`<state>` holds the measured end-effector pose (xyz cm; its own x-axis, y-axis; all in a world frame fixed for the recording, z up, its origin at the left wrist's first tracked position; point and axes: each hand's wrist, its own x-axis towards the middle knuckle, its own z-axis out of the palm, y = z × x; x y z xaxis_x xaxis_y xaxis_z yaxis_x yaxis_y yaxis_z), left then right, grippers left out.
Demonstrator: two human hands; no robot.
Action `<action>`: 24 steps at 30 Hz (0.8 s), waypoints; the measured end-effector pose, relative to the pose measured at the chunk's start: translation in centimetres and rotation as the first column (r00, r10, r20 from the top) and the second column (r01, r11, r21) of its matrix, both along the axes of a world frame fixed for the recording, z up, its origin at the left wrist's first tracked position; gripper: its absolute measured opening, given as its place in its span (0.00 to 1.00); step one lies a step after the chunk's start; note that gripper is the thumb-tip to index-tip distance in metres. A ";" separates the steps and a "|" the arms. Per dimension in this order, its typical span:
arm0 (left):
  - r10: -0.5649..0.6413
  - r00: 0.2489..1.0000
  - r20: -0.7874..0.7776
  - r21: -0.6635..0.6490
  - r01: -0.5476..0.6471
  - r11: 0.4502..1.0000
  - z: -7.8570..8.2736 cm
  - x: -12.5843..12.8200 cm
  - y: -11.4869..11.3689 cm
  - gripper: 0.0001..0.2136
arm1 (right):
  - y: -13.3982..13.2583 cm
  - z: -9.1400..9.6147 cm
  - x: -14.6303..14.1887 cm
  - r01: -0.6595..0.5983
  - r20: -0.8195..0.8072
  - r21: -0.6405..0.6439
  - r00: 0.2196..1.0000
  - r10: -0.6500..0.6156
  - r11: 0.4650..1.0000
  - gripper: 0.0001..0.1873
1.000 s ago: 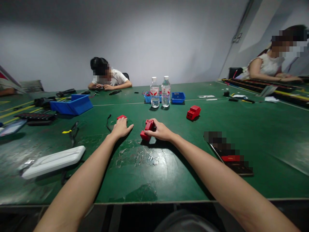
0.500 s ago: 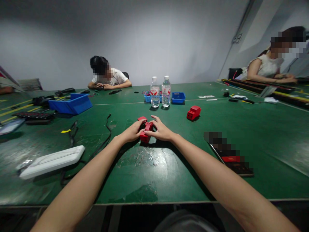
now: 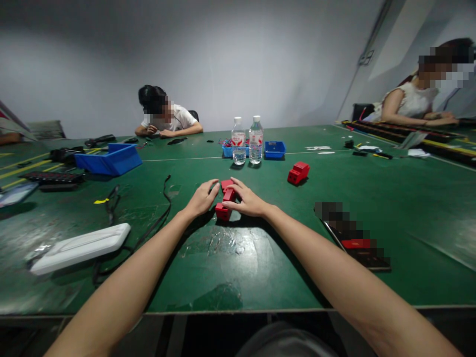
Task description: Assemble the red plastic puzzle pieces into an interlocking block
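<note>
In the middle of the green table (image 3: 267, 267), a red blocky plastic piece (image 3: 223, 212) stands between my hands. My right hand (image 3: 250, 200) grips it from the right, thumb low on its near side and fingers over its upper part. Just left of the piece is my left hand (image 3: 202, 200), slightly apart from it, with curved fingers and nothing visible in them. Behind the piece, more red plastic (image 3: 226, 184) shows between the hands; whether it is a separate part I cannot tell. A similar red block (image 3: 298, 173) lies farther right.
Two water bottles (image 3: 255, 141) stand ahead, near a small blue tray (image 3: 275, 149). To the left are a large blue bin (image 3: 109, 159), a white device (image 3: 80, 249) and black cables (image 3: 163, 213). A phone (image 3: 351, 238) lies right. Two people sit beyond.
My left hand has let go of the red piece and drawn slightly left. My right hand stays on the piece, which has barely moved.
</note>
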<state>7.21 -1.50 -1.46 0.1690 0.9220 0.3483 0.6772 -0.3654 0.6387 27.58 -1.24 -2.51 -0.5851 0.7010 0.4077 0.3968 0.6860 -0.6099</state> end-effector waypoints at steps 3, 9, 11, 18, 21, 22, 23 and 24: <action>-0.118 0.982 0.150 -0.199 0.147 0.969 -0.8 0.2 0.2 0.27 | 0.0 0.1 0.0 -0.011 0.000 0.003 1.000 0.011 1.000 0.36; -0.168 0.882 0.440 -0.265 0.307 0.914 -1.2 1.4 -0.1 0.31 | -0.2 0.3 -0.2 0.060 0.120 0.001 0.991 -0.060 0.998 0.35; -0.202 0.856 0.477 -0.279 0.365 0.888 -1.1 1.6 -0.3 0.31 | -0.1 0.2 -0.1 0.090 0.170 0.006 0.981 -0.090 0.996 0.35; -0.334 0.875 0.351 -0.270 0.436 0.858 0.1 0.5 -0.9 0.34 | 0.4 0.8 0.6 0.086 0.289 0.126 0.950 -0.120 0.988 0.31; -0.367 0.892 0.265 -0.302 0.438 0.847 0.4 0.1 -1.1 0.39 | 0.7 1.3 1.0 0.142 0.268 0.150 0.947 -0.178 0.978 0.28; -0.362 0.901 0.239 -0.315 0.425 0.849 0.5 0.1 -1.1 0.40 | 0.8 1.4 1.2 0.179 0.261 0.153 0.941 -0.215 0.972 0.28; -0.351 0.910 0.219 -0.326 0.407 0.853 0.5 0.1 -1.1 0.40 | 1.0 1.4 1.4 0.224 0.255 0.158 0.932 -0.259 0.962 0.27; -0.340 0.918 0.204 -0.336 0.391 0.857 0.6 0.2 -1.2 0.41 | 1.2 1.3 1.6 0.274 0.250 0.169 0.917 -0.311 0.947 0.24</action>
<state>7.37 -2.66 -0.90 0.4951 0.8677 0.0452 0.4402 -0.2953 0.8480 29.15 -0.07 -1.23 -0.4622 0.8101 0.3608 0.7286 0.5788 -0.3662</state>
